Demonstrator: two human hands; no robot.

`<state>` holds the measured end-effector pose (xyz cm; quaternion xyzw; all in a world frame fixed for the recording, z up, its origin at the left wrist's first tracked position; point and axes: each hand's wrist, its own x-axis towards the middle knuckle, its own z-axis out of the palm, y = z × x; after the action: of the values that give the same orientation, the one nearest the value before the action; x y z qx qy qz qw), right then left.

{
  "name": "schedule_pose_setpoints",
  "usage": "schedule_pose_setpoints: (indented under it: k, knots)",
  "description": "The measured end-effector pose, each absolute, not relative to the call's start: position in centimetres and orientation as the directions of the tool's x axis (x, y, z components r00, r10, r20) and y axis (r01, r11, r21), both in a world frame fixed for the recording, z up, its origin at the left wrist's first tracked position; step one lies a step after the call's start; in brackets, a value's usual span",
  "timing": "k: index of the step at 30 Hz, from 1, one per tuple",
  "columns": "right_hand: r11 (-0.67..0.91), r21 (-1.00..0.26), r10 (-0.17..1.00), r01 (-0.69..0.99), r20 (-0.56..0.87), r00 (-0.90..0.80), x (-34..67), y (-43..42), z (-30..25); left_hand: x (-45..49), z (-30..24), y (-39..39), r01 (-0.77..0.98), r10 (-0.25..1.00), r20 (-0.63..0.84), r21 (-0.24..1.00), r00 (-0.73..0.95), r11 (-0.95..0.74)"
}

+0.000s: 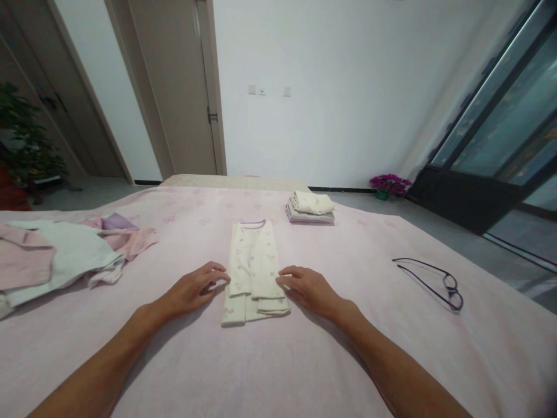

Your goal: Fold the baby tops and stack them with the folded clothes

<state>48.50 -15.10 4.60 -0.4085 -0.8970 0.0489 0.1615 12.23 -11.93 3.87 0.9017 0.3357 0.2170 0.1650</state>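
A cream child's shirt point(255, 261) with small printed motifs and a purple-edged neckline lies in front of me, its sides and sleeves folded inward into a narrow strip. At its left edge is my left hand point(202, 287), fingers curved and apart, fingertips touching the cloth. My right hand point(307, 289) rests at the opposite edge in much the same pose, its fingertips against the fabric. Neither hand visibly grips the shirt. Its hem end points toward me and the neckline faces away.
On the pink bedspread point(195, 360), a stack of folded clothes point(311, 208) lies beyond the shirt to the right. A loose heap of clothes point(73, 255) sits at the left. Black-framed eyeglasses point(450, 290) lie unfolded at the right. Potted purple flowers point(389, 184) stand on the floor.
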Motion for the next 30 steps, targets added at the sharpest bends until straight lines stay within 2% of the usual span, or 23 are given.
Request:
schedule_pose_setpoints:
  k: [5,10,13,18,21,26,30]
  knots:
    - [0.692,-0.152,0.711,0.706,0.318,-0.628,47.5,-14.6,3.2,13.4,2.7,-12.1,0.512,0.617,0.346,0.351,0.707,-0.784]
    - [0.704,-0.162,0.686,0.692,0.408,-0.603,47.2,-14.1,2.3,14.7,1.6,-12.1,0.549,0.599,0.452,0.253,0.661,-0.797]
    - [0.714,-0.217,0.682,0.666,0.433,-0.590,47.2,-14.0,2.0,15.2,1.6,-12.1,0.567,0.622,0.487,0.278,0.613,-0.776]
    - [0.766,-0.372,0.643,0.525,0.483,-0.595,47.1,-13.8,1.6,15.6,1.7,-12.2,0.545,0.664,0.488,0.383,0.567,-0.746]
    - [0.761,-0.403,0.648,0.509,0.514,-0.562,46.7,-13.6,1.5,15.7,1.4,-12.1,0.494,0.654,0.487,0.429,0.578,-0.756]
    - [0.716,-0.349,0.689,0.604,0.491,-0.533,45.9,-13.4,2.0,16.1,1.7,-12.1,0.503,0.638,0.493,0.394,0.591,-0.770]
    - [0.780,-0.288,0.618,0.555,0.495,-0.611,46.2,-14.0,3.3,15.9,3.0,-12.9,0.529,0.583,0.503,0.263,0.638,-0.806]
